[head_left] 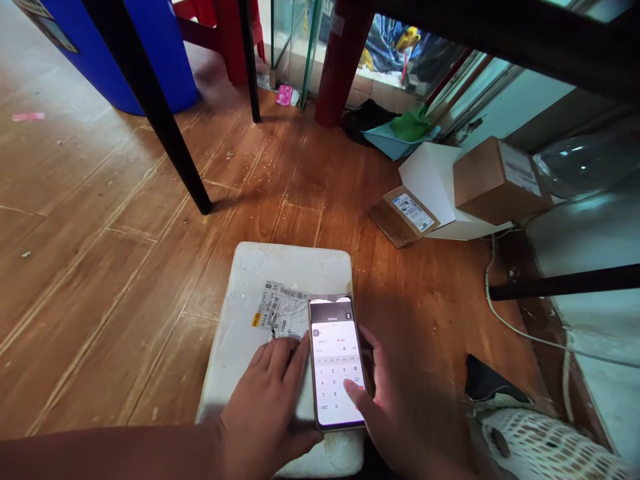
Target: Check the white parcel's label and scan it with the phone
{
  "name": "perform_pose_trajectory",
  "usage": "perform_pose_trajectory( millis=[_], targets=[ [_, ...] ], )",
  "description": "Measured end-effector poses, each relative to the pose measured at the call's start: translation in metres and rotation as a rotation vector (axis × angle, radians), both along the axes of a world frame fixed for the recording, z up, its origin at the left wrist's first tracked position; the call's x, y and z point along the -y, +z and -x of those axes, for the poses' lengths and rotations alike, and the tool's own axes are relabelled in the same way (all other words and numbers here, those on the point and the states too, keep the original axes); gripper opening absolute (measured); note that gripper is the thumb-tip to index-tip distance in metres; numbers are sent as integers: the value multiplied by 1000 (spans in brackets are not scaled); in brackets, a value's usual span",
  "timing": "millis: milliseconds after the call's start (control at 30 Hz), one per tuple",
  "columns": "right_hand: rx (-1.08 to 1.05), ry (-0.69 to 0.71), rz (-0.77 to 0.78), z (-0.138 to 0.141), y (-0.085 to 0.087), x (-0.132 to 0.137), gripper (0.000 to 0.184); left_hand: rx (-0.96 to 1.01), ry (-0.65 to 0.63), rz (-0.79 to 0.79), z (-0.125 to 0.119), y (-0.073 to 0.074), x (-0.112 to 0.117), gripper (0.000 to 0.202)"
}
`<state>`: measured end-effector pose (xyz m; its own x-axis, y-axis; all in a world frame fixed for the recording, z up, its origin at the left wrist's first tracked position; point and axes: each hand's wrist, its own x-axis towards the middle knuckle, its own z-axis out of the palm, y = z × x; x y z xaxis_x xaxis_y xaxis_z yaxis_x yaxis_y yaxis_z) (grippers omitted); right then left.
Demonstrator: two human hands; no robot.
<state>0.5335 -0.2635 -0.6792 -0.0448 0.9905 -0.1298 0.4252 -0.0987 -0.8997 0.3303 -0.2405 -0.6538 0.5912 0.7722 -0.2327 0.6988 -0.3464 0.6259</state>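
Note:
A smartphone with a lit number keypad on its screen is gripped by my right hand. My right fingers wrap its right edge, and the thumb lies over the keypad's lower right. Beneath the phone is a white foam box with clear tape on its lid. A crumpled shipping label with a barcode is stuck there. My left hand rests palm down on the lid, its fingers extended at the label's lower edge. Its index finger and thumb are close to the phone's left side; whether they touch it I cannot tell.
Dark table legs stand ahead on the wood floor. A blue bin and red stool are at the back left. Cardboard boxes, a dustpan and a cable lie to the right, with a white mesh item nearer.

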Motion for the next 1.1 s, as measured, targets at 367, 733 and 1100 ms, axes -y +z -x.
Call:
perform_pose_trajectory(
  millis=[367,733,1100],
  targets=[
    [-184,-140,118,25,8,-11,63,3,25,-31,-1,-1,0,116],
    [-269,-169,266,19,10,-9,62,16,19,-39,2,-3,2,119],
    [-318,-121,319,11,11,-7,64,38,8,-45,0,-3,1,120]
  ],
)
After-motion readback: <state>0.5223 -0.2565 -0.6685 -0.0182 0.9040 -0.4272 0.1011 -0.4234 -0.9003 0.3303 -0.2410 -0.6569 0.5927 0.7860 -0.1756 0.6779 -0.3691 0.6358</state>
